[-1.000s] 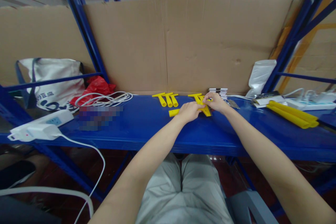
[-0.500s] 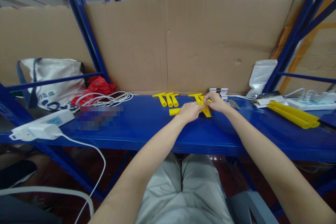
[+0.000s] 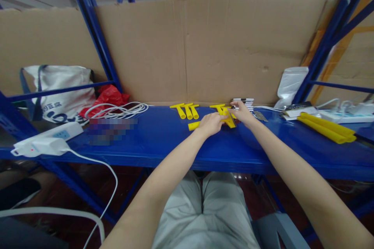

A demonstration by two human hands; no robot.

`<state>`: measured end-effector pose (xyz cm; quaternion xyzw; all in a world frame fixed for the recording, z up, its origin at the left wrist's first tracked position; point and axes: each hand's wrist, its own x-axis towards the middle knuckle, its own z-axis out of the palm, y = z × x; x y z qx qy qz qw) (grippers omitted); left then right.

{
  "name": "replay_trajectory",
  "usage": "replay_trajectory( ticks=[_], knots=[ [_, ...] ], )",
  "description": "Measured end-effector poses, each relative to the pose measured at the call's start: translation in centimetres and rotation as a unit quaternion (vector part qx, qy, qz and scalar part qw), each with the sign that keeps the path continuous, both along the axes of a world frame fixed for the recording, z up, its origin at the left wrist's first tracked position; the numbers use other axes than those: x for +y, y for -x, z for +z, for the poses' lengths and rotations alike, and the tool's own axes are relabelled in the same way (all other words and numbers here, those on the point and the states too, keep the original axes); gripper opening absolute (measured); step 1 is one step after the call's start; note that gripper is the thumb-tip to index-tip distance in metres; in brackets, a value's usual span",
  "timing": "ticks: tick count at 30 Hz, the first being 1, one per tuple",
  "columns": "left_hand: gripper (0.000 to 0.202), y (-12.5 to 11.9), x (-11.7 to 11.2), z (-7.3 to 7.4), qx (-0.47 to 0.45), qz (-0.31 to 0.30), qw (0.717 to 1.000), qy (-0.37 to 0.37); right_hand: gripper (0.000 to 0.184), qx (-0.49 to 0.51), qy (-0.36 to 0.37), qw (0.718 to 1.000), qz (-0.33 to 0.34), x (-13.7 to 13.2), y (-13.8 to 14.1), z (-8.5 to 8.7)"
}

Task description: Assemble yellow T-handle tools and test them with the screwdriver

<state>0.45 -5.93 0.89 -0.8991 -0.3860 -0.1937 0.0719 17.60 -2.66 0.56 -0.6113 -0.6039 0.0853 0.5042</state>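
My left hand [image 3: 210,123] is wrapped around a yellow T-shaped scraper [image 3: 229,122], whose handle end sticks out to the left and whose wide head points right. Close by the far side of that head, my right hand [image 3: 242,113] has its thumb and fingertips drawn together; what they pinch, if anything, is too small to make out. Just beyond the hands lies another yellow scraper [image 3: 217,107], partly covered. Black-and-white small packs [image 3: 247,102] are stacked behind my right hand, with a flat grey piece [image 3: 260,116] to their right.
Three yellow scrapers [image 3: 188,113] lie side by side at the back. Yellow tubes [image 3: 325,128] and a power strip [image 3: 346,115] are on the right. Coiled white cable [image 3: 125,109], a cloth bag [image 3: 64,89] and a power strip [image 3: 58,134] occupy the left. Cardboard [image 3: 233,46] walls the back.
My right hand has shifted slightly right and away from the scraper's head. The scraper has tilted a little in my left hand, which stays in place.
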Motion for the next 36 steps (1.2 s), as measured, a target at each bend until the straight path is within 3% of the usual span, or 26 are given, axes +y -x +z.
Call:
replay_trajectory(
  ticks=[5, 11, 15, 22, 30, 33, 36],
  knots=[
    [0.038, 0.1, 0.5, -0.1, -0.036, 0.025, 0.999, 0.018, 0.016, 0.036, 0.114, 0.992, 0.047, -2.0, 0.7, 1.3],
    [0.038, 0.2, 0.7, -0.3, -0.068, 0.022, 0.997, 0.029, 0.010, 0.071, 0.185, 0.976, 0.088, -3.9, 1.8, 2.3],
    [0.044, 0.0, 0.8, -0.5, -0.074, 0.019, 0.997, 0.022, 0.011, 0.110, 0.196, 0.971, 0.085, -4.4, 2.2, 2.7],
    [0.049, -0.2, 0.6, -0.8, 0.006, 0.037, 0.999, -0.003, 0.010, 0.137, 0.201, 0.965, 0.095, -3.8, 2.0, 2.1],
    [0.048, -0.2, 0.6, -0.4, 0.033, 0.061, 0.997, -0.014, 0.012, 0.128, 0.161, 0.971, 0.120, -2.4, 1.2, 1.6],
    [0.050, 0.0, 0.7, 0.0, 0.012, 0.072, 0.997, -0.002, 0.022, 0.050, 0.113, 0.989, 0.079, -1.6, -0.8, 1.7],
    [0.050, 0.3, 1.1, 0.3, -0.028, 0.075, 0.997, 0.012, 0.032, -0.109, 0.070, 0.988, -0.080, -0.9, -4.4, 1.3]
  ],
)
